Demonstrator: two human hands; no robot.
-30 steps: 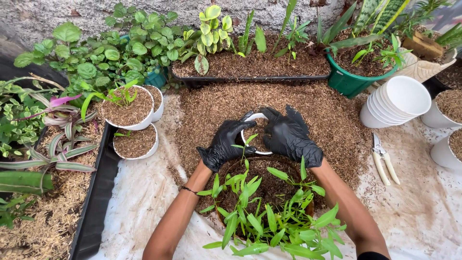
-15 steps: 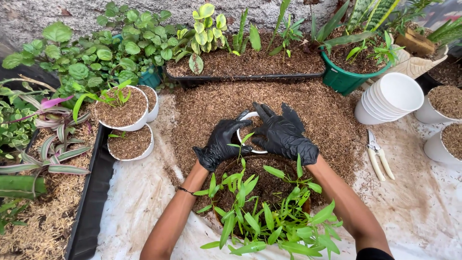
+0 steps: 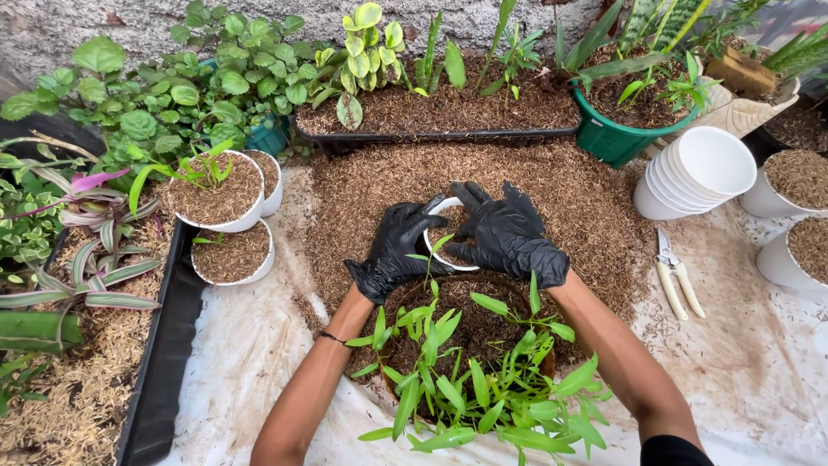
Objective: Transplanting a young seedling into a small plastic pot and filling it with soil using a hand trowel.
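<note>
I look down on a white ground sheet [image 3: 250, 345] with a broad heap of brown potting mix [image 3: 552, 198] spread over its middle. Beyond the heap runs a long black tray [image 3: 431, 135] of small plants, with a green pot [image 3: 617, 138] at its right end. A stack of empty white pots [image 3: 694, 173] lies on its side to the right, and pale-handled shears [image 3: 677, 274] rest on the sheet below it. Close to me, a low dish of leafy green seedlings [image 3: 474, 380] partly covers my forearms.

My left hand [image 3: 395, 248] and right hand [image 3: 509, 235], both in black gloves, cup a small white pot [image 3: 444, 235] at the near edge of the heap. The pot sits between my palms, filled with brown mix and one thin green seedling [image 3: 429, 259]. Left fingers wrap its left rim; right fingers, slightly spread, curl over its far and right side, pressed against it.
</note>
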